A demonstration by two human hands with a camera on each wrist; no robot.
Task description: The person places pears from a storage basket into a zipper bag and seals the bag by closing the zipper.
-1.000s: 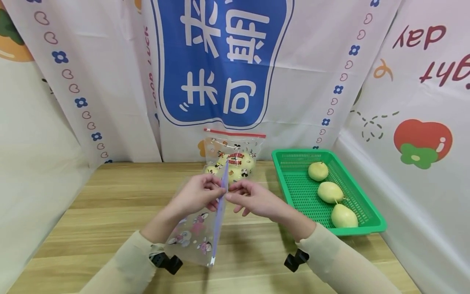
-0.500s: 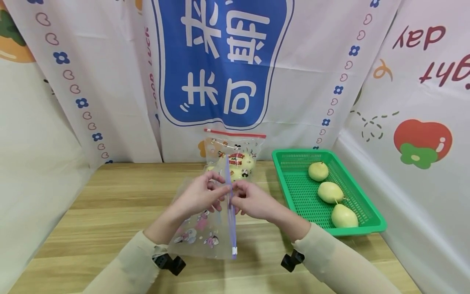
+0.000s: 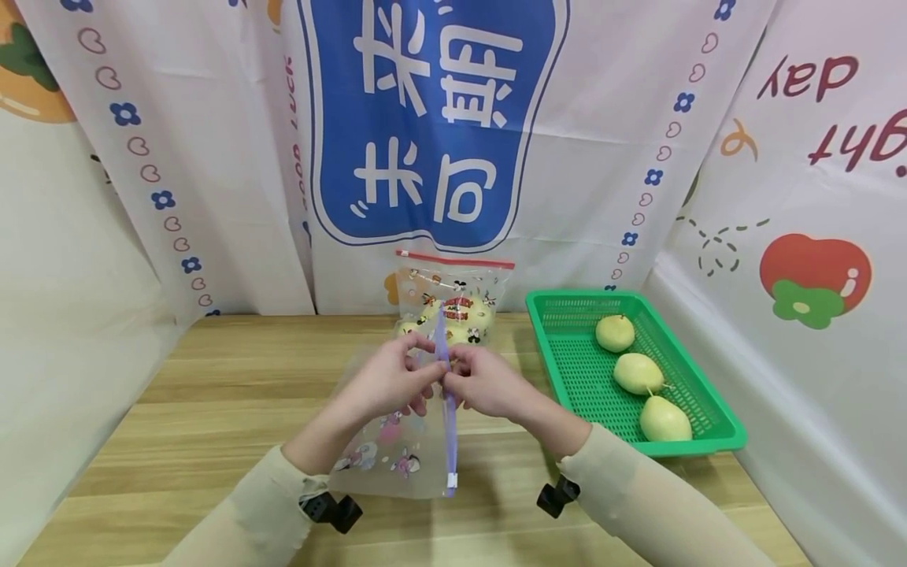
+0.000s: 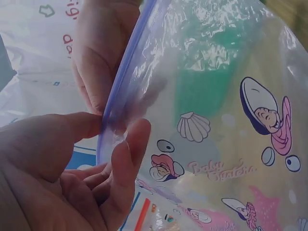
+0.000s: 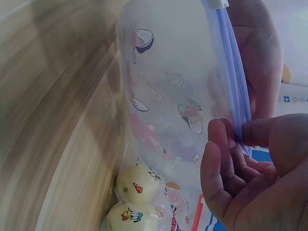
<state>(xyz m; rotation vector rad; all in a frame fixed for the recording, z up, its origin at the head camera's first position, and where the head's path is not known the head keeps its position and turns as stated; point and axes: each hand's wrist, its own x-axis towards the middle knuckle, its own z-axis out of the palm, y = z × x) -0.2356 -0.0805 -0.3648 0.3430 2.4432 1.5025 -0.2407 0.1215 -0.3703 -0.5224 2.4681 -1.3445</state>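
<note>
Over the tabletop [image 3: 212, 409], the clear bag [image 3: 386, 479] has swung rightward within the last second; the fingers of my left hand [image 3: 388, 382] and right hand [image 3: 489, 383] now both pinch its purple strip [image 3: 451, 429], seemingly steadying it.

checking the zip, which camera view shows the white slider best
The head view: the white slider sits whole on the purple zip. The right wrist view cuts it off at the top edge; the left wrist view doesn't show it.
</note>
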